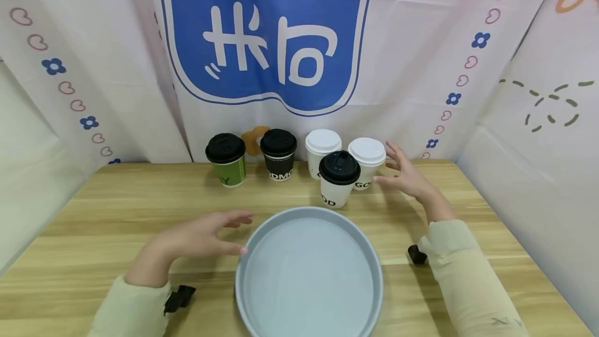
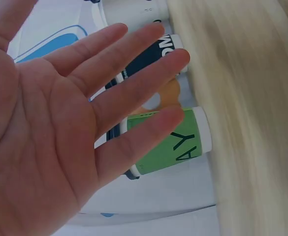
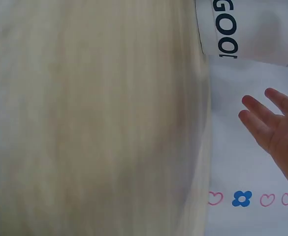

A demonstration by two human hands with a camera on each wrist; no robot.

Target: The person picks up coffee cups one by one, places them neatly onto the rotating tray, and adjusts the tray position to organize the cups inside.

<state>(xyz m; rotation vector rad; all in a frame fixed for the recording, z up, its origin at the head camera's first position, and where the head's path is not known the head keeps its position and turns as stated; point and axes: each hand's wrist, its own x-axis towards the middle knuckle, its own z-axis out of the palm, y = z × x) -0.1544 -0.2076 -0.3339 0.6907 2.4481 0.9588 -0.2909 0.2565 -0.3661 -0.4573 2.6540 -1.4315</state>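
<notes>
My left hand (image 1: 201,235) hovers beside the left rim of a round grey tray (image 1: 309,274), fingers spread and holding nothing. In the left wrist view its palm shows in front of the green paper cup (image 2: 168,142). My right hand (image 1: 409,178) reaches beside the rightmost white-lidded paper cup (image 1: 366,152), its fingers extended. Whether the thumb touches that cup, I cannot tell. Just in front of it stands a white paper cup with a black lid (image 1: 338,191), partly covering another white-lidded cup (image 1: 323,143). Farther left stand a black-lidded black cup (image 1: 279,163) and the black-lidded green cup.
A wooden table (image 1: 117,202) carries the tray and cups. Behind the cups hangs a white cloth (image 1: 412,40) with a blue emblem, hearts and flowers. Pale walls rise at both sides. A black item (image 1: 179,299) is at the left sleeve, another (image 1: 416,255) at the right sleeve.
</notes>
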